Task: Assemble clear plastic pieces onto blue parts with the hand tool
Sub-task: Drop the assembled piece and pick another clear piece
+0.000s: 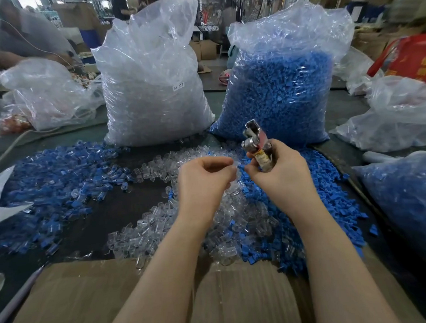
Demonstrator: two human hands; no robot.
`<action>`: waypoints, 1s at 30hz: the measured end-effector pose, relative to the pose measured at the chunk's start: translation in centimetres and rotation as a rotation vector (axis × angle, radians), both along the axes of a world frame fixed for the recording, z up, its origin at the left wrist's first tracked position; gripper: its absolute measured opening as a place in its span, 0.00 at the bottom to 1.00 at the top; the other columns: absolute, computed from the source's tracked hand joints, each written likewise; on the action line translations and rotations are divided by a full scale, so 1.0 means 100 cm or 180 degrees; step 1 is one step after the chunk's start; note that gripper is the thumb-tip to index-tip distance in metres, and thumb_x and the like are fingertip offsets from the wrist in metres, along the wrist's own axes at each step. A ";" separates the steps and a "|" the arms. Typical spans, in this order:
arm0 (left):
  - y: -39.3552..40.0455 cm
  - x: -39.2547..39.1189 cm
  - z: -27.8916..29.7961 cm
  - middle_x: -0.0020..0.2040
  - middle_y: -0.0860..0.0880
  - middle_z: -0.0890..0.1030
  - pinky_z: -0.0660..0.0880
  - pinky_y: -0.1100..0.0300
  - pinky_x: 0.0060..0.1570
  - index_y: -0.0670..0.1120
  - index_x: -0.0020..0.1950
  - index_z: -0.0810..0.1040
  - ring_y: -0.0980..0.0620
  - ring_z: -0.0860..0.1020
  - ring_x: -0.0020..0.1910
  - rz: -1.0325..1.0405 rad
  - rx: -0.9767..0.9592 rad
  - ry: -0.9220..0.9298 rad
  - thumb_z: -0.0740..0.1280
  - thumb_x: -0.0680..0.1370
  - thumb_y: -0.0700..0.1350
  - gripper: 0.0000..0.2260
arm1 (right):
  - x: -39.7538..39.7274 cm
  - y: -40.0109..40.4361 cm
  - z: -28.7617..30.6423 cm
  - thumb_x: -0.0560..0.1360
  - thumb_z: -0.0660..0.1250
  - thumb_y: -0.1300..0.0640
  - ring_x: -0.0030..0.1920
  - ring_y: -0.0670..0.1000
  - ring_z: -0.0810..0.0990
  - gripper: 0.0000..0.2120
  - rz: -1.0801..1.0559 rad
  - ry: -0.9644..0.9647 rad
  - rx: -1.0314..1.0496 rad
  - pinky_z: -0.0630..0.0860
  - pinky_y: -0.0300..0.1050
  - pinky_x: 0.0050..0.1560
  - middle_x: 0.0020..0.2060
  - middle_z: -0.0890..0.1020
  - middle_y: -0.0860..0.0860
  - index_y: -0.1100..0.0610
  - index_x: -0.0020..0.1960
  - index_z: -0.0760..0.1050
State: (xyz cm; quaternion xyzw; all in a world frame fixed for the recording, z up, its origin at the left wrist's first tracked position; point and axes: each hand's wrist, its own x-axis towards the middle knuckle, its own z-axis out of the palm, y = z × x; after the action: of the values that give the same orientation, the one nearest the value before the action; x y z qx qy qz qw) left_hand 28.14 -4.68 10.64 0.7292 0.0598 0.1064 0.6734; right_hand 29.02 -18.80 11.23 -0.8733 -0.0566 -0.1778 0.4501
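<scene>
Head view looks down on two bare forearms reaching over a dark bench (116, 209). The right hand (278, 173) curls its fingers round the taped handles of a metal hand tool (255, 142), whose shiny head points up and away. The left hand (205, 178) is held just beside it, fingers curled in towards the thumb; whether it pinches a small clear piece cannot be told from here.

Under and between the hands lies a heap of loose clear plastic pieces (161, 227). Loose blue parts (314, 205) are piled to the right of that heap, below the right hand, and a wide spread of blue pieces mixed with clear (61, 173) covers the bench to the left.

Behind the hands two tall plastic sacks stand upright, side by side: a sack of clear pieces (152, 73), bearing a small white label (178, 86) that seems to read "SJ 017", and a sack of blue parts (284, 89). A flattened cardboard sheet (74, 301) lies along the near edge. A red bag (407, 57) with blurred, unreadable yellow characters sits at far right.
</scene>
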 end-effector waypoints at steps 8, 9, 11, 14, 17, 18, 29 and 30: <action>-0.006 -0.001 0.001 0.35 0.55 0.85 0.79 0.64 0.38 0.52 0.44 0.87 0.61 0.81 0.34 0.0002 0.0640 -0.0275 0.74 0.72 0.40 0.07 | 0.002 0.001 -0.001 0.71 0.71 0.54 0.38 0.51 0.77 0.08 -0.0169 -0.0181 -0.0366 0.72 0.49 0.38 0.33 0.77 0.43 0.49 0.44 0.72; -0.007 -0.002 0.002 0.34 0.56 0.84 0.76 0.67 0.36 0.52 0.44 0.86 0.62 0.80 0.33 -0.0009 0.0708 -0.0307 0.74 0.72 0.40 0.07 | 0.003 0.001 -0.001 0.71 0.71 0.53 0.38 0.52 0.76 0.08 -0.0177 -0.0201 -0.0432 0.70 0.48 0.37 0.33 0.77 0.43 0.49 0.44 0.71; -0.007 -0.002 0.002 0.34 0.57 0.84 0.75 0.70 0.34 0.53 0.44 0.86 0.63 0.80 0.33 -0.0014 0.0743 -0.0339 0.74 0.72 0.40 0.07 | 0.002 0.002 0.000 0.72 0.71 0.53 0.38 0.52 0.76 0.08 -0.0151 -0.0220 -0.0557 0.67 0.47 0.37 0.33 0.76 0.42 0.48 0.44 0.71; -0.005 -0.001 0.002 0.36 0.54 0.85 0.79 0.64 0.39 0.51 0.44 0.86 0.60 0.82 0.36 0.0016 0.0524 -0.0304 0.74 0.72 0.38 0.07 | 0.002 0.002 0.001 0.73 0.71 0.54 0.39 0.51 0.77 0.06 -0.0015 -0.0170 -0.0416 0.73 0.51 0.39 0.35 0.78 0.43 0.50 0.45 0.73; -0.004 0.001 0.001 0.37 0.51 0.85 0.81 0.60 0.43 0.49 0.43 0.86 0.57 0.83 0.37 0.0011 0.0235 -0.0263 0.76 0.71 0.37 0.06 | 0.002 0.001 0.002 0.73 0.70 0.56 0.40 0.51 0.78 0.04 0.0077 -0.0132 -0.0184 0.77 0.57 0.43 0.37 0.80 0.46 0.52 0.46 0.76; -0.004 0.001 0.001 0.36 0.51 0.85 0.81 0.60 0.43 0.48 0.43 0.86 0.57 0.83 0.37 0.0021 0.0185 -0.0267 0.76 0.71 0.38 0.05 | 0.001 0.001 0.002 0.74 0.70 0.56 0.41 0.51 0.79 0.04 0.0107 -0.0106 -0.0134 0.77 0.58 0.45 0.38 0.81 0.46 0.53 0.47 0.76; -0.001 0.002 0.002 0.36 0.50 0.85 0.78 0.66 0.39 0.44 0.44 0.83 0.56 0.82 0.36 -0.0012 -0.0648 -0.0319 0.73 0.74 0.35 0.05 | -0.002 -0.007 0.006 0.74 0.69 0.54 0.39 0.57 0.78 0.07 0.0359 0.0376 -0.0265 0.76 0.58 0.43 0.36 0.81 0.53 0.57 0.45 0.76; 0.000 0.002 0.002 0.35 0.51 0.84 0.78 0.66 0.40 0.45 0.44 0.83 0.56 0.82 0.35 -0.0019 -0.0746 -0.0343 0.73 0.74 0.35 0.05 | -0.002 -0.008 0.006 0.74 0.69 0.54 0.41 0.58 0.78 0.07 0.0390 0.0437 -0.0310 0.76 0.59 0.44 0.37 0.81 0.54 0.58 0.46 0.77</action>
State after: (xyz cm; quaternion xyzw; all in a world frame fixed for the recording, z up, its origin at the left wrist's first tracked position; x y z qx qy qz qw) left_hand 28.32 -4.70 10.89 0.6388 0.0333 0.1357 0.7565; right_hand 28.80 -19.56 11.82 -0.8992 -0.0875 -0.0869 0.4199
